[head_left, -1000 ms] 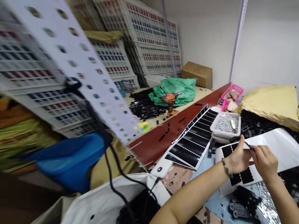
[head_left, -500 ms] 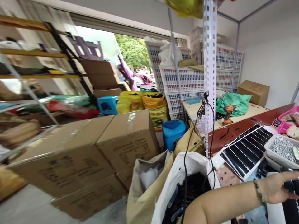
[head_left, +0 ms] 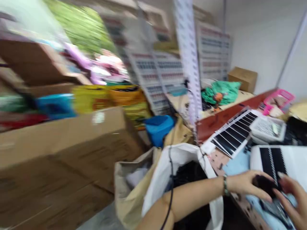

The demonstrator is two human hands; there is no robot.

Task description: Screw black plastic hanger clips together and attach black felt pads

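Over the workbench at the lower right, my left hand (head_left: 247,184), with a beaded bracelet on its wrist, is closed on a small black part (head_left: 263,185); blur hides its exact kind. My right hand (head_left: 294,196) meets it from the right, thumb and fingers at the part's right end. Beneath the hands lie a light blue sheet (head_left: 236,166) and dark pieces (head_left: 275,209). Just behind is a white sheet with black strips (head_left: 265,158). Under my left forearm stands an open white sack (head_left: 184,150) of black parts.
Black-striped sheets (head_left: 231,135) and a tray of small metal pieces (head_left: 268,127) lie farther back on the bench. A perforated metal post (head_left: 189,64) rises beside it, with a hanging black cable (head_left: 171,179). Cardboard boxes (head_left: 72,143) and a blue container (head_left: 159,129) stand left.
The view has swung right and is blurred. My right hand has come into view beside the black part, while my left hand still holds a black thing.
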